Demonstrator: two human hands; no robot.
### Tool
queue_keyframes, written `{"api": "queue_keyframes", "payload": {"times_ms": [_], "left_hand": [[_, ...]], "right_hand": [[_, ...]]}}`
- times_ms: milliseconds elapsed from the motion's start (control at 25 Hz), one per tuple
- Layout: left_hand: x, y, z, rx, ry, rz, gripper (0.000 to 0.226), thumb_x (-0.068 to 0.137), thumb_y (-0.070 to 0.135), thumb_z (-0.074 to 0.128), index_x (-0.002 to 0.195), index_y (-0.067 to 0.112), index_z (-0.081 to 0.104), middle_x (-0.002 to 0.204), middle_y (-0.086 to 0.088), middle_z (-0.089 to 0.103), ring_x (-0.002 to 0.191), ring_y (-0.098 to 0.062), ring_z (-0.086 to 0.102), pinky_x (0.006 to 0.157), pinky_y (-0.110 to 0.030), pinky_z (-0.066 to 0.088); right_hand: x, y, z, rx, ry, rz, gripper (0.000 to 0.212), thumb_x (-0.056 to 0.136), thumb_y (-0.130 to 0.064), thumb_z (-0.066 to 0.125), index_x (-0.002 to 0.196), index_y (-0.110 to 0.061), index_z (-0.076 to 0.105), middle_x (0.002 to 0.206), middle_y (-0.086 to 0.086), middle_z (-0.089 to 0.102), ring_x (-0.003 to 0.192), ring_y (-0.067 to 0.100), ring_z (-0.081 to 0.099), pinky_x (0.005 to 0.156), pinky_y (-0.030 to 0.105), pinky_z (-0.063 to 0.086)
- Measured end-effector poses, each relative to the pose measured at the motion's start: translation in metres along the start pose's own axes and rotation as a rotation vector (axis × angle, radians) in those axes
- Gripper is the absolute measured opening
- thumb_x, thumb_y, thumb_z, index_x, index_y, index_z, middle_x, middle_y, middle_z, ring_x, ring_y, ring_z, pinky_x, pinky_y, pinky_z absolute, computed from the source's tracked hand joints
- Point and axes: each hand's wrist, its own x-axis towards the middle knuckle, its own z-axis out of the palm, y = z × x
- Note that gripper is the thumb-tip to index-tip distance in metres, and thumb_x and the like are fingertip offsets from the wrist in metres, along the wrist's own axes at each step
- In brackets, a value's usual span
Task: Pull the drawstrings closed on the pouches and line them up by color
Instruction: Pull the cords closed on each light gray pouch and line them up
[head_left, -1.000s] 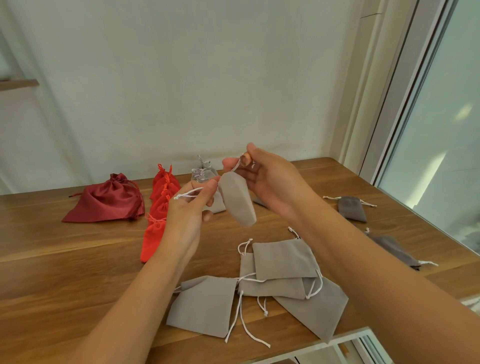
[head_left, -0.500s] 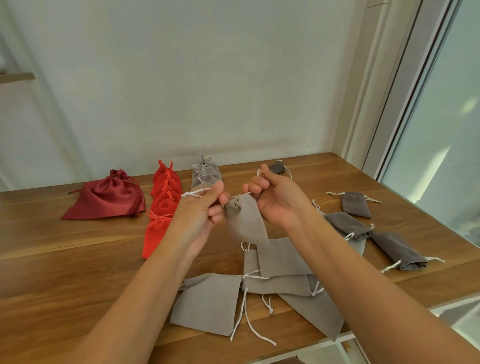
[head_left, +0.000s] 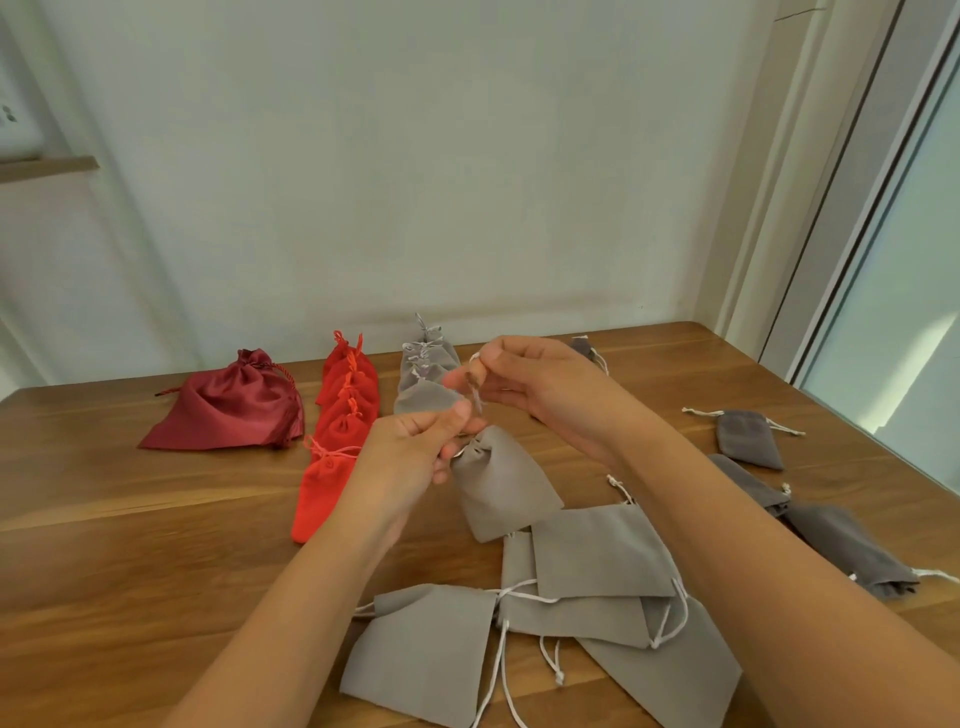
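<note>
My left hand (head_left: 415, 452) pinches the limp, surely featherlight grey pouch (head_left: 504, 488) at its neck, while my right hand (head_left: 545, 389) pinches its cord (head_left: 476, 400) just above.

On table (head_left: 104, 571) I see big pouch (head_left: 228, 405) far left, then first row (head_left: 345, 415), second row (head_left: 423, 374); flat pile (head_left: 597, 556) near me, under held pouch (head_left: 501, 488); loose pouches (head_left: 748, 436) right

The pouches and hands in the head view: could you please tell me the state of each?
Held grey pouch, neck cinched shut.
Left hand, pinching the drawstring at its neck.
Right hand, pinching a drawstring, raised.
Flat grey pouches, open, piled, strings loose.
Red pouches, cinched, in a row.
Grey row, cinched, lined up.
Dark red pouch, cinched, alone.
Dark grey pouches, scattered, not lined up.
</note>
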Motion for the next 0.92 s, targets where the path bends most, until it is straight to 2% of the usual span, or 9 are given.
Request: {"api": "queue_keyframes", "payload": {"times_ms": [160, 280, 360, 440, 520, 600, 720, 760, 920], "left_hand": [[0.009, -0.005, -0.003, 0.143, 0.173, 0.055, 0.039, 0.098, 0.031, 0.047, 0.069, 0.009, 0.062, 0.045, 0.011, 0.041, 0.04, -0.002, 0.037, 0.042, -0.013, 0.03], [0.011, -0.006, -0.005, 0.144, 0.261, 0.109, 0.038, 0.101, 0.022, 0.04, 0.071, 0.01, 0.061, 0.046, 0.009, 0.046, 0.039, -0.001, 0.042, 0.04, -0.011, 0.032], [0.009, -0.006, -0.005, 0.266, 0.206, 0.197, 0.033, 0.099, 0.02, 0.045, 0.077, 0.015, 0.069, 0.05, 0.01, 0.057, 0.047, 0.002, 0.047, 0.05, -0.015, 0.035], [0.008, -0.005, -0.003, 0.29, 0.076, 0.209, 0.034, 0.095, 0.014, 0.053, 0.07, 0.022, 0.073, 0.056, 0.006, 0.061, 0.053, -0.003, 0.048, 0.056, -0.02, 0.035], [0.006, -0.005, 0.001, 0.264, -0.033, 0.17, 0.047, 0.091, 0.003, 0.054, 0.048, 0.022, 0.062, 0.044, 0.012, 0.051, 0.044, 0.0, 0.041, 0.05, -0.017, 0.031], [0.004, -0.006, 0.004, 0.291, -0.083, 0.204, 0.046, 0.088, -0.001, 0.054, 0.045, 0.016, 0.051, 0.042, 0.013, 0.043, 0.039, 0.001, 0.036, 0.047, -0.015, 0.028], [0.002, -0.008, 0.003, 0.289, -0.078, 0.311, 0.038, 0.091, 0.008, 0.058, 0.056, -0.007, 0.058, 0.049, -0.001, 0.048, 0.042, 0.001, 0.036, 0.047, -0.013, 0.028], [0.003, -0.009, 0.001, 0.268, -0.057, 0.323, 0.039, 0.091, 0.011, 0.059, 0.058, -0.009, 0.058, 0.05, -0.004, 0.047, 0.042, -0.001, 0.035, 0.047, -0.015, 0.027], [0.009, -0.009, -0.005, 0.167, 0.068, 0.302, 0.047, 0.092, 0.017, 0.058, 0.046, 0.012, 0.049, 0.043, 0.008, 0.036, 0.044, -0.005, 0.029, 0.046, -0.018, 0.025]], "right_hand": [[0.011, -0.001, 0.013, -0.141, -0.064, -0.073, 0.032, 0.1, -0.012, 0.043, 0.076, -0.014, 0.064, 0.103, 0.028, 0.066, 0.096, 0.028, 0.064, 0.097, 0.031, 0.046], [0.016, 0.002, 0.016, -0.186, -0.057, -0.099, 0.033, 0.098, -0.011, 0.045, 0.071, -0.015, 0.063, 0.105, 0.022, 0.067, 0.104, 0.024, 0.063, 0.093, 0.019, 0.044], [0.017, 0.01, 0.014, -0.197, -0.037, -0.119, 0.028, 0.097, -0.009, 0.046, 0.078, -0.006, 0.067, 0.099, 0.013, 0.069, 0.097, 0.016, 0.063, 0.088, 0.019, 0.044], [0.016, 0.02, 0.012, -0.166, -0.024, -0.129, 0.026, 0.098, -0.009, 0.046, 0.087, 0.005, 0.065, 0.087, 0.004, 0.066, 0.084, 0.007, 0.06, 0.077, 0.018, 0.044], [0.014, 0.027, 0.011, -0.147, -0.024, -0.125, 0.026, 0.099, -0.013, 0.046, 0.086, 0.001, 0.064, 0.081, 0.001, 0.063, 0.078, 0.007, 0.058, 0.071, 0.019, 0.044], [0.012, 0.03, 0.009, -0.127, -0.034, -0.115, 0.025, 0.099, -0.016, 0.047, 0.083, -0.006, 0.064, 0.077, 0.002, 0.061, 0.073, 0.012, 0.056, 0.068, 0.022, 0.044], [0.009, 0.028, 0.003, -0.131, -0.046, -0.147, 0.025, 0.099, -0.017, 0.047, 0.092, -0.004, 0.067, 0.083, 0.006, 0.065, 0.08, 0.016, 0.06, 0.077, 0.029, 0.048], [0.007, 0.028, 0.002, -0.126, -0.052, -0.152, 0.024, 0.098, -0.017, 0.048, 0.097, -0.003, 0.068, 0.088, 0.007, 0.067, 0.085, 0.017, 0.063, 0.082, 0.03, 0.05], [0.006, 0.029, 0.002, -0.197, -0.05, -0.17, 0.023, 0.087, -0.012, 0.065, 0.11, -0.011, 0.069, 0.104, 0.0, 0.072, 0.1, 0.012, 0.067, 0.092, 0.027, 0.052]]}}
